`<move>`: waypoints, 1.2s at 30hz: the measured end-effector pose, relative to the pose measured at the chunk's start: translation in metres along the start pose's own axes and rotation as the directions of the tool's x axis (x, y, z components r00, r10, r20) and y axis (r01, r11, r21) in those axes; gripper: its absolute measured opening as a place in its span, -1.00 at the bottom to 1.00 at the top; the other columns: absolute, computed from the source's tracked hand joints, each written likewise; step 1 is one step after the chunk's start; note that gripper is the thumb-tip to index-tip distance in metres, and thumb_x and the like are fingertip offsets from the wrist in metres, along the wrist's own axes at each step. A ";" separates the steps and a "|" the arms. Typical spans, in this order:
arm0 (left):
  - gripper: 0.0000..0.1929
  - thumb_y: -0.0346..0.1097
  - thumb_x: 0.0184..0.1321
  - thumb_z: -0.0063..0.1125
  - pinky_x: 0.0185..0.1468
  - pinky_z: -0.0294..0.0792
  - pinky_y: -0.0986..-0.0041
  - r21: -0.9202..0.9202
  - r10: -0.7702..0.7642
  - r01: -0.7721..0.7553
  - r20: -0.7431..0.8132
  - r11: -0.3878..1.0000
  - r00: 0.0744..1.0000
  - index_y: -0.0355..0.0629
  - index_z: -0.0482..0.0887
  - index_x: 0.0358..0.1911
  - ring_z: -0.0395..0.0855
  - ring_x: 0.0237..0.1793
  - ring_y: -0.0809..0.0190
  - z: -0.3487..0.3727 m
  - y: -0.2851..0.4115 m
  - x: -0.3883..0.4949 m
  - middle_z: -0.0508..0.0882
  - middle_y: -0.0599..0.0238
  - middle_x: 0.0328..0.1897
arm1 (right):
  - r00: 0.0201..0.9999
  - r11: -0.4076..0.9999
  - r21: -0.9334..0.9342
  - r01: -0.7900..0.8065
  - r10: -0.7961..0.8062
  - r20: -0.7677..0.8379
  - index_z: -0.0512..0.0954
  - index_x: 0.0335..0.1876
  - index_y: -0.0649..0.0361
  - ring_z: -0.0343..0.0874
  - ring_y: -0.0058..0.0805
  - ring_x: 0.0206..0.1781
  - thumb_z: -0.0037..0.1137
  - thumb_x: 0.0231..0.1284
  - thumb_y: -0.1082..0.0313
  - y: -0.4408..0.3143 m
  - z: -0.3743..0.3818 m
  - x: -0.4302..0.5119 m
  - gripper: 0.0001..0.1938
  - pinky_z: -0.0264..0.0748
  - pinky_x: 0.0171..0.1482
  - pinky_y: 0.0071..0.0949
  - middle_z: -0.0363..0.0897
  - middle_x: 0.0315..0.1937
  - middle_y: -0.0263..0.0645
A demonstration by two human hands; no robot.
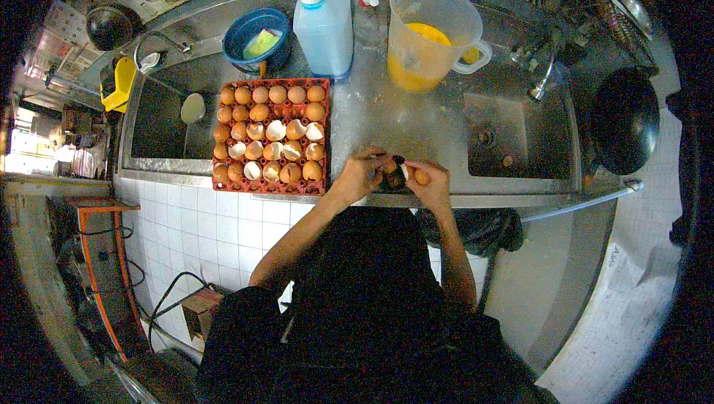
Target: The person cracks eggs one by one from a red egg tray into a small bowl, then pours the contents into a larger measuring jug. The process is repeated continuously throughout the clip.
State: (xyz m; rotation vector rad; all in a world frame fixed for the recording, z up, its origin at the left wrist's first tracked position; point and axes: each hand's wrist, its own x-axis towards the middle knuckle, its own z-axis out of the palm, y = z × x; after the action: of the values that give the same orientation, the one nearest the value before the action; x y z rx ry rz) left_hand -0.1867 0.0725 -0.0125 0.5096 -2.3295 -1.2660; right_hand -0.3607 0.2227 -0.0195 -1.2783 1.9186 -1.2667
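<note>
At the front edge of the steel counter, my left hand [361, 175] has its fingertips bent in against a brown eggshell [389, 166]; whether it grips the shell is not clear. My right hand [434, 185] is closed around a brown egg [422, 176], whole or part shell I cannot tell. A white shell edge shows at its fingertips. Between and below both hands is a small dark object [394, 179], partly hidden, perhaps a bowl. To the left, a red egg tray [327, 125] holds brown eggs [278, 94] at the back and broken shells [275, 130] towards the front.
A plastic jug [413, 66] of yellow-orange liquid stands behind my hands. Left of it are a blue-tinted jerrycan [323, 41] and a blue bucket [231, 47] holding a sponge. Sinks lie left [159, 125] and right [499, 125]; a black wok [625, 119] is far right.
</note>
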 end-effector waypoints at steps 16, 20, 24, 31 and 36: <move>-0.45 -0.30 0.07 0.49 0.10 0.49 0.38 -0.380 -0.279 0.211 -0.135 0.901 0.951 -0.08 0.63 0.19 0.61 0.07 0.32 -0.106 0.018 -0.034 0.71 0.33 0.06 | 0.940 0.986 0.148 -0.074 0.019 0.342 0.47 0.30 0.21 0.51 -0.65 -0.27 0.31 0.23 0.34 -0.112 0.028 0.048 -0.49 0.48 -0.14 -0.61 0.57 -0.32 -0.39; -0.61 -0.36 0.05 0.40 0.02 0.49 0.27 0.412 0.018 0.179 -0.430 0.894 0.903 -0.19 0.65 -0.01 0.66 -0.06 0.04 -0.186 0.005 -0.016 0.69 0.12 -0.04 | 0.964 0.908 0.405 -0.107 -0.005 0.266 0.56 0.16 0.18 0.52 -0.66 -0.24 0.33 0.15 0.45 -0.109 0.055 0.058 -0.58 0.49 -0.15 -0.60 0.57 -0.33 -0.41; -0.52 -0.19 0.07 0.35 0.06 0.47 0.10 0.827 -0.032 0.380 -0.404 0.414 0.914 -0.16 0.60 0.09 0.60 0.04 -0.16 -0.201 0.013 -0.003 0.64 -0.03 0.02 | 0.911 0.556 0.731 -0.395 0.135 0.390 0.59 0.06 0.18 0.59 -0.58 -0.18 0.33 0.11 0.47 -0.094 0.089 0.064 -0.64 0.54 -0.12 -0.52 0.62 -0.28 -0.37; -0.62 -0.27 0.03 0.36 0.07 0.46 0.08 0.730 -0.222 0.349 -0.270 0.587 0.937 -0.24 0.63 -0.07 0.59 0.06 -0.11 -0.154 0.003 0.035 0.63 0.04 -0.01 | 0.934 0.981 0.130 -0.142 0.089 0.346 0.57 0.14 0.22 0.62 -0.27 0.11 0.34 0.06 0.41 -0.085 0.078 0.075 -0.55 0.56 0.15 -0.35 0.66 0.05 -0.22; -0.68 -0.29 -0.01 0.39 -0.19 0.58 0.12 0.699 -0.202 0.336 -0.270 0.631 0.942 -0.34 0.61 -0.26 0.69 -0.21 -0.15 -0.135 -0.025 0.050 0.66 -0.10 -0.20 | 0.993 0.369 0.925 -0.095 0.102 0.062 0.61 0.04 0.17 0.59 -0.24 0.19 0.32 0.16 0.28 -0.048 -0.007 0.108 -0.66 0.56 0.16 -0.29 0.65 0.11 -0.17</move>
State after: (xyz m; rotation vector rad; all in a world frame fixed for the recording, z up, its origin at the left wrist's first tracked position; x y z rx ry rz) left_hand -0.1535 -0.0594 0.0416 1.2172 -2.6103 -0.2618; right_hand -0.3923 0.1232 0.0354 -0.4949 0.8526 -1.8544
